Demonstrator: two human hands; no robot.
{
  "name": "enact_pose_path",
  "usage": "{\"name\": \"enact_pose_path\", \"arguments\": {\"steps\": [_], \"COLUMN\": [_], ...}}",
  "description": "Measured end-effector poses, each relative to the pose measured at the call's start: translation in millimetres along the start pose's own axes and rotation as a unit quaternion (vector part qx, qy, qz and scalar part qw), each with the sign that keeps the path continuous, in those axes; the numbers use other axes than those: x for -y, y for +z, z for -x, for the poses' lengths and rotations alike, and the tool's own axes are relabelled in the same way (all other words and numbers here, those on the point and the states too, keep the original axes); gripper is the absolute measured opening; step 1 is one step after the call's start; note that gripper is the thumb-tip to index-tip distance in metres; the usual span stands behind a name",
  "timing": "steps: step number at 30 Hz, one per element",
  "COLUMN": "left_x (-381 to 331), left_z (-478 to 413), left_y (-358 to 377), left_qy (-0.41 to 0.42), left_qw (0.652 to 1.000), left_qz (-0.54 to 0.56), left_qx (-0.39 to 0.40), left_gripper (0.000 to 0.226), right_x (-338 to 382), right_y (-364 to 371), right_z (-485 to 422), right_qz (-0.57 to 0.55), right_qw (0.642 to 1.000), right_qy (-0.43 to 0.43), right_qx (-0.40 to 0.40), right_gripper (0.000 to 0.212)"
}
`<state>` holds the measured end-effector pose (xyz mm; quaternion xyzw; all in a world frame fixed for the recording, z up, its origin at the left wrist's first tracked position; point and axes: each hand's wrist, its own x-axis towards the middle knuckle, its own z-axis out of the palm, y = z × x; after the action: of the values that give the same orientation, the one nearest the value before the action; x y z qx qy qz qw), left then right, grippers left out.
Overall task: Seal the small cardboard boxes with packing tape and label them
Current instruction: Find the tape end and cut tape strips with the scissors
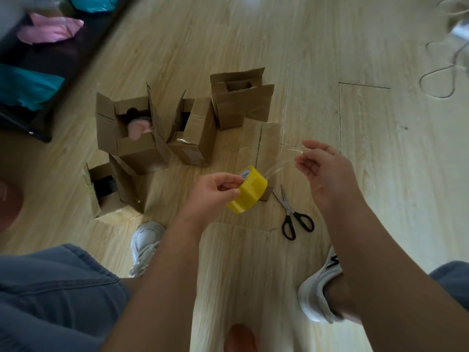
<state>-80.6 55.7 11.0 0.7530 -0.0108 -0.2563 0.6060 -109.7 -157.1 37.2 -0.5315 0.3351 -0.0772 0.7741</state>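
- A pale wood-grain laminate floor serves as the work surface. The person crouches over it, with knees in blue-grey trousers and white trainers on either side of the work.
- The left hand grips the yellow tape roll, fingers curled round its rim. It is held up off the floor, probably so the roll can turn as tape pays out.
- The right hand pinches the free end of the clear tape strip between thumb and fingertips, the other fingers loosely spread. The strip stretches between roll and hand — thin, glossy, nearly invisible but for its sheen.
- Just behind the roll and strip lies a closed box, flaps down with a dark seam along the middle. A shine on it suggests some tape is already there, and the strip looks drawn out to span that seam.
- Four more small cardboard boxes stand to the left and beyond, flaps up:
  - the pink-filled box, showing something soft inside
  - a narrow box beside it
  - a taller box behind
  - a low box by the left knee
- All four are plain brown corrugated board, creased at the folds, and unsealed.
- Black-handled scissors lie on the floor just right of the roll, near at hand for the cut.
- No label shows on any box, so labelling looks not yet begun.
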Motion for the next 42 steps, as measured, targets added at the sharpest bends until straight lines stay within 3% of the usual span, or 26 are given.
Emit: {"name": "enact_pose_path", "arguments": {"steps": [6, 9, 11, 14, 16, 21, 26, 28, 31, 33, 35, 39, 42], "left_x": [-1, -2, -2, -1, -1, -1, 0, 2, 1, 1, 0, -2, -3], "left_z": [-1, -1, -1, -1, -1, -1, -3, -5, -5, -5, -5, -3, -3], "left_y": [1, 5, 7, 7, 7, 8, 10, 10, 11, 12, 14, 15, 16], "left_qy": [-0.006, -0.009, -0.012, -0.014, -0.016, -0.017, -0.019, -0.02, -0.017, -0.012, -0.008, -0.006, -0.002], "left_qw": [1.0, 1.0, 1.0, 1.0, 1.0, 1.0, 1.0, 1.0, 1.0, 1.0, 1.0, 1.0, 1.0], "left_qz": [0.024, 0.028, 0.026, 0.025, 0.016, 0.016, 0.01, 0.011, 0.014, 0.015, 0.015, 0.005, 0.0], "left_qx": [-0.001, 0.004, 0.007, 0.006, 0.004, 0.009, -0.001, -0.009, -0.017, -0.016, -0.014, -0.013, -0.004], "left_gripper": [0.027, 0.026, 0.026, 0.025, 0.025, 0.023, 0.023, 0.024, 0.024, 0.024, 0.024, 0.024, 0.022], "right_x": [-4, -14, -20, -23, -25, -21, -23, -23, -29, -34, -37, -39, -36], "right_y": [-1, -3, 0, 6, 8, 10, 14, 17, 24, 25, 24, 24, 26], "right_z": [-3, 0, 4, 7, 8, 6, 12, 14, 13, 13, 13, 14, 14], "right_qz": [-0.017, 0.138, 0.227, 0.224, 0.218, 0.138, 0.249, 0.286, 0.395, 0.488, 0.518, 0.488, 0.441], "right_qw": [0.999, 0.989, 0.972, 0.97, 0.973, 0.988, 0.965, 0.948, 0.9, 0.851, 0.83, 0.844, 0.88], "right_qy": [0.024, 0.032, 0.033, 0.044, 0.045, 0.067, -0.083, -0.14, -0.154, -0.162, -0.182, -0.211, -0.153], "right_qx": [0.031, 0.046, 0.058, 0.087, 0.062, 0.029, -0.024, 0.017, 0.095, 0.103, 0.094, 0.072, 0.088], "right_gripper": [0.021, 0.053, 0.059, 0.035, 0.023, 0.025, 0.007, 0.01, 0.016, 0.029, 0.031, 0.007, 0.003]}}
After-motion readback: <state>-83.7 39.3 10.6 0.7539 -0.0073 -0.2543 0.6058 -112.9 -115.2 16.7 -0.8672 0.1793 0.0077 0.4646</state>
